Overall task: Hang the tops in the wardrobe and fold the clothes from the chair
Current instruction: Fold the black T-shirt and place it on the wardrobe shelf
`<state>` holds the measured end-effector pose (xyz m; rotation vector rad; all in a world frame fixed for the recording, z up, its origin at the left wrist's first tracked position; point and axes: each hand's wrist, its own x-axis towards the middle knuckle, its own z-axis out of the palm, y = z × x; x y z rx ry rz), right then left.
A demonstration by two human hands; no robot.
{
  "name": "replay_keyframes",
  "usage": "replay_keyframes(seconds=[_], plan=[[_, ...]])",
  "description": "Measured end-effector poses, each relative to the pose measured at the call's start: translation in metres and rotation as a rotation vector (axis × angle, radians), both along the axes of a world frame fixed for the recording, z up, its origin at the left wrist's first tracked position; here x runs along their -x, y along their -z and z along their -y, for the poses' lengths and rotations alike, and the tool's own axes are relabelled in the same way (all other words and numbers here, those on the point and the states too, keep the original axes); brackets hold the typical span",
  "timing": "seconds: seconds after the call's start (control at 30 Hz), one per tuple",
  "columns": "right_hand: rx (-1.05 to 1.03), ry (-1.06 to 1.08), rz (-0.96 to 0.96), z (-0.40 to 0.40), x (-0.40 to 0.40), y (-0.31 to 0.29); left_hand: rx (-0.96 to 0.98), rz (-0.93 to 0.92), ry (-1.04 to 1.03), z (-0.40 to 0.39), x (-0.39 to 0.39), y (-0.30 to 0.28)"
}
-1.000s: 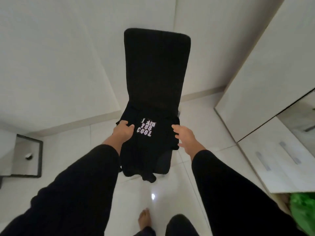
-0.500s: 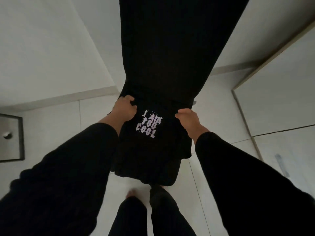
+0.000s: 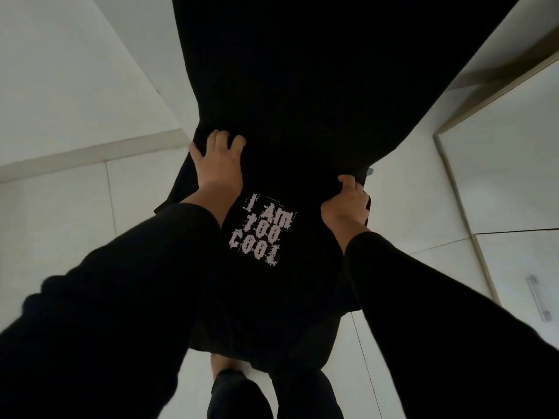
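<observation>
Closest in, two legs in black trousers (image 3: 242, 397) stand on the glossy white tiled floor (image 3: 60, 225), with a bare foot (image 3: 218, 365) just showing under the hem of the garment. Two arms in long black sleeves (image 3: 121, 297) reach forward from there over a black T-shirt printed in pale letters "I AM TOO COOL" (image 3: 263, 234), which lies spread on the seat of a tall-backed black fabric chair (image 3: 317, 71) and droops over the seat's front edge toward the legs.

The left hand (image 3: 219, 164) lies on the shirt at the seat's left rear corner, fingers spread and bent down into the cloth; whether it pins the fabric or has gathered it I cannot tell. The right hand (image 3: 346, 205) is at the seat's right side, just below the backrest, its fingers curled round a bunched fold of the shirt. The printed letters sit between the two wrists.

Beyond the hands the chair's dark backrest rises out of the top of the view. Left of the chair a plain white wall (image 3: 75, 71) meets the floor at a pale skirting strip. Right of the chair stands a white wardrobe with flat doors (image 3: 508, 176), and a slim metal bar handle (image 3: 538, 300) is on its lower front.
</observation>
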<state>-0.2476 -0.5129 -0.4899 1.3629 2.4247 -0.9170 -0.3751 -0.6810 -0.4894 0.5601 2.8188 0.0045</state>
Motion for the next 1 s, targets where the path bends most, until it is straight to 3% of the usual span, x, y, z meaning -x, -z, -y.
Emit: replay_keyframes(seconds=[0.1, 0.23, 0.4, 0.53, 0.73, 0.87, 1.0], plan=[[-0.059, -0.048, 0.013, -0.003, -0.002, 0.007, 0.028, -0.058, 0.015, -0.002, 0.005, 0.002], [-0.094, -0.106, 0.071, -0.005, -0.004, 0.007, 0.032, -0.004, 0.000, -0.001, 0.008, -0.001], [0.030, -0.077, 0.050, 0.001, -0.015, -0.017, -0.118, -0.005, -0.127, 0.007, -0.003, -0.030], [0.115, 0.044, -0.176, 0.006, -0.026, -0.068, -0.309, 0.133, -0.210, 0.017, -0.009, -0.097], [0.144, 0.131, -0.339, 0.017, -0.041, -0.170, -0.435, 0.144, -0.142, 0.043, -0.028, -0.207], [0.070, 0.061, -0.404, 0.018, -0.066, -0.233, -0.350, 0.189, 0.018, 0.081, -0.046, -0.285], [-0.170, -0.186, -0.386, 0.029, -0.112, -0.294, -0.146, 0.165, 0.178, 0.121, -0.079, -0.356]])
